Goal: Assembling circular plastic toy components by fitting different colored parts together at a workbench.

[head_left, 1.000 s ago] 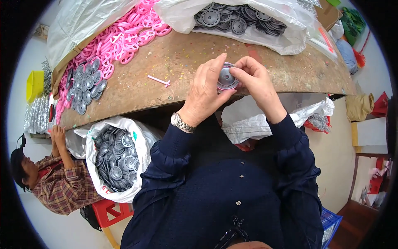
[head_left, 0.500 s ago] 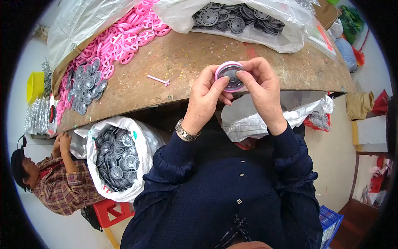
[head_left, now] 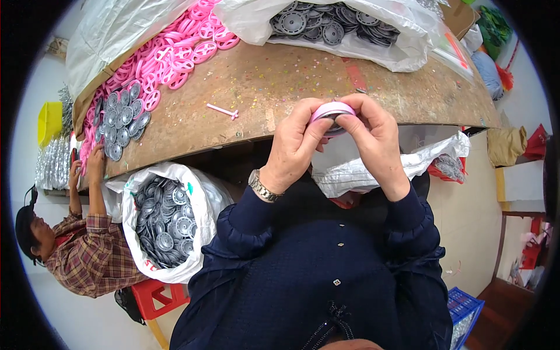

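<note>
Between my two hands, just off the near table edge, is a toy wheel [head_left: 334,108] with a pink rim and a dark grey disc set in it. My left hand [head_left: 294,139] grips its left side, thumb pressed on the grey disc. On the opposite side my right hand [head_left: 373,137] closes round the rim, its thumb on the disc too. The wheel is tilted, so its pink outer band faces up; its underside and some fingers are hidden. A small pink plastic stick [head_left: 223,111] lies on the table to the left of my hands.
Pink rings [head_left: 175,55] and grey discs [head_left: 123,116] are heaped on the table's left. A sack of grey discs [head_left: 332,32] lies at the back; another sack [head_left: 166,224] stands below left. A white bag [head_left: 361,178] hangs under my hands. A co-worker [head_left: 87,251] sits at far left.
My hands have moved slightly lower and tipped the wheel, so its pink band shows more and its grey face less. The co-worker's hands have spread apart and reached toward the table.
</note>
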Tool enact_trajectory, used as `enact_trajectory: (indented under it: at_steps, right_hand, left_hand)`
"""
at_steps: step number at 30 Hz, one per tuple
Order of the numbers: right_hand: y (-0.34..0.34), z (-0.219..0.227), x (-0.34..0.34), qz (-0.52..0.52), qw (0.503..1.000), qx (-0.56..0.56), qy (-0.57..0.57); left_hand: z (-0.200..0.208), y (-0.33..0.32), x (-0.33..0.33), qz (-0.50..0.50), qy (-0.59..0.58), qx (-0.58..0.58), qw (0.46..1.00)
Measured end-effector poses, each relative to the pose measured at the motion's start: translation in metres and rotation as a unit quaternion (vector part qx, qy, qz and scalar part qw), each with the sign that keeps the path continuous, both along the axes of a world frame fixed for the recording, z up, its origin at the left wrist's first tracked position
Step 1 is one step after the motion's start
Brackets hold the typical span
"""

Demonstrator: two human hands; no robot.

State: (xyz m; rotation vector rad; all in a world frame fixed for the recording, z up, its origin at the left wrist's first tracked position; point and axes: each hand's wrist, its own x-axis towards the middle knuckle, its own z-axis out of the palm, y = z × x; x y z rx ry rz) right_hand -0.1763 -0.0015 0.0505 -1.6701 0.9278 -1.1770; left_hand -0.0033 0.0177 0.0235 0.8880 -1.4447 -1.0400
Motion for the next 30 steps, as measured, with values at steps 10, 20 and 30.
enact_trajectory:
  at_steps: [10, 20, 30]
  right_hand:
    - [-0.006, -0.025, 0.004, -0.04, 0.998, 0.025, -0.043]
    - [-0.004, -0.014, -0.006, 0.053, 0.997, 0.058, -0.027]
    - [-0.001, -0.022, -0.015, -0.003, 0.999, 0.031, -0.035]
  left_hand:
    - [0.001, 0.0, -0.006, 0.014, -0.045, 0.066, 0.997]
    - [0.002, 0.0, -0.004, -0.022, -0.009, 0.097, 0.995]
    - [-0.003, -0.002, -0.017, -0.023, -0.007, 0.079, 0.997]
